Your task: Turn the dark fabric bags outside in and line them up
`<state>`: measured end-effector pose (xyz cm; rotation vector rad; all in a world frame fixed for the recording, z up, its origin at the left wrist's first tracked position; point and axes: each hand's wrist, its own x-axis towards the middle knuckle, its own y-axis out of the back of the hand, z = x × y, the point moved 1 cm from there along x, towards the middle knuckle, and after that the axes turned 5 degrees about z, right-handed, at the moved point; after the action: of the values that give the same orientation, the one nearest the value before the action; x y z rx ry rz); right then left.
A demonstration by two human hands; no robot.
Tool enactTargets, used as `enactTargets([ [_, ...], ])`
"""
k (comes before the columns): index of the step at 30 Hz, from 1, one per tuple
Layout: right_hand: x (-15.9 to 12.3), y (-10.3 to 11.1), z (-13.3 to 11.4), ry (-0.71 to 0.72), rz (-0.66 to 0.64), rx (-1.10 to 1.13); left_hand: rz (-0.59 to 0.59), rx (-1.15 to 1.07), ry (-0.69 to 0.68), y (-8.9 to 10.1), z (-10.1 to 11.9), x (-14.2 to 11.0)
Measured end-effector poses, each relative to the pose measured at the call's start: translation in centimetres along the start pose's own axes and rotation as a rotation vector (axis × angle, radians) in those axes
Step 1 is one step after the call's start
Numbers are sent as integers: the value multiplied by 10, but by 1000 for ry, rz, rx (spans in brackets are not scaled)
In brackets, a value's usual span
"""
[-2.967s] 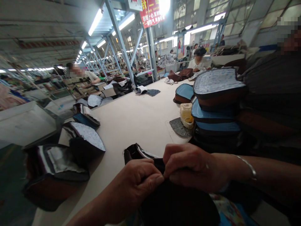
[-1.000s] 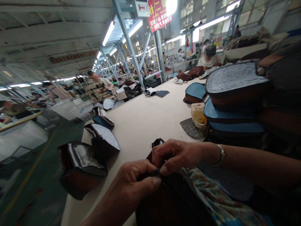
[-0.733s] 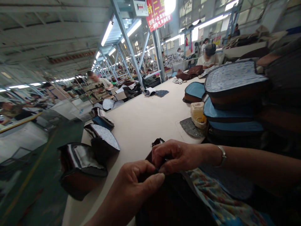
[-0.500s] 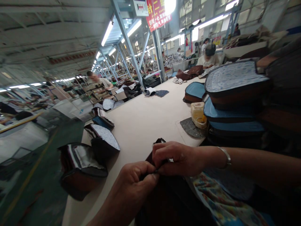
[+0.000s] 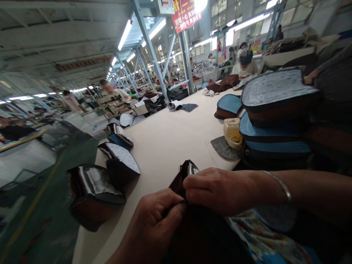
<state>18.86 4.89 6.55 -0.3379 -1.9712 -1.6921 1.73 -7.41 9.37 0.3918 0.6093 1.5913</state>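
Factory hall (image 5: 55, 33) around us, workers (image 5: 120, 96) far off. Pale surface (image 5: 165, 135) ahead. Right edge: stack of blue-topped pieces (image 5: 275, 130). Near edge: dark piece (image 5: 203, 234), held up by both hands. Left hand (image 5: 155, 214) pinches it, thumb against fingers; right hand (image 5: 216, 189) closed on it just beside. Yellowish container (image 5: 232, 129) near the stack. Silvery bracelet (image 5: 282, 186), right wrist.

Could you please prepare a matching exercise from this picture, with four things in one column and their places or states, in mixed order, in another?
Things:
1. plastic container
2. bracelet
3. dark piece
4. red banner

Places or states:
A. silver-coloured, worn behind the right hand
B. high up, near a bright lamp
C. pinched by the left hand and right hand
D. beside the tall stack

Pairs: 1-D, 2-A, 3-C, 4-B
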Motion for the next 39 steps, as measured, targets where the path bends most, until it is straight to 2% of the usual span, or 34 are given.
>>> enactTargets([
  [5,-5,1,-4,200,89,-82,-163,-132,110,3,2,1],
  [9,-8,-3,-5,250,218,-76,-281,-225,166,5,1,6],
  [12,-11,-6,-5,175,246,73,-350,-189,171,4,0,7],
  [14,-14,-5,-3,80,290,241,-316,-125,133,5,-1,6],
  [17,-17,0,3,-146,390,522,-222,17,57,6,0,4],
  [18,-15,2,6,-212,378,600,-200,50,31,6,2,3],
  [20,-10,5,10,-277,272,702,-170,90,-17,3,6,3],
  [24,6,3,16,-159,36,827,-116,144,-60,-2,8,1],
  [26,9,-1,18,-117,-2,890,-113,144,-46,0,6,-1],
  [28,9,-5,20,-133,-4,933,-148,103,5,6,2,-4],
  [32,3,-5,20,-236,-9,1007,-204,-26,86,24,-4,-5],
  [35,1,-2,17,-345,-59,1059,-230,-33,72,31,-5,-1],
  [39,5,3,13,-536,-155,1109,-312,38,22,31,-2,0],
])
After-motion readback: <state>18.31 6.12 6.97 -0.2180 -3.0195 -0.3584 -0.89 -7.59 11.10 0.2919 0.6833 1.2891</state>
